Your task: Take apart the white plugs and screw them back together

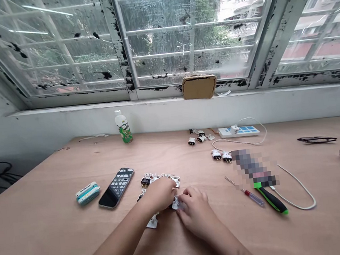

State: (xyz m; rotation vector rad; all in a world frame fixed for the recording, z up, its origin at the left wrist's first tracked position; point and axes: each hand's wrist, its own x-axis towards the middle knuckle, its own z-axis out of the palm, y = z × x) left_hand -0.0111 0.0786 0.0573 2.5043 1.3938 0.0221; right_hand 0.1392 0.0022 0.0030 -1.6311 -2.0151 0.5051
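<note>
White plastic plug parts (152, 222), some with black pieces, lie in a group on the table in front of me. My left hand (162, 192) reaches over them with its fingers curled down, and what they grip is hidden. Beside it, my right hand (195, 208) pinches a small white plug part (175, 203) between thumb and fingers, resting low over the table. A black plug piece with brass pins (145, 182) shows just past the left hand, near more white parts (176, 180).
Left stand a phone (116, 188), a tissue pack (88, 193) and a bottle (123, 127). Right lie a screwdriver (253, 198), a green-black handled tool (272, 199), white plugs (227, 156), a power strip (245, 130), a white cable (304, 209) and glasses (316, 139).
</note>
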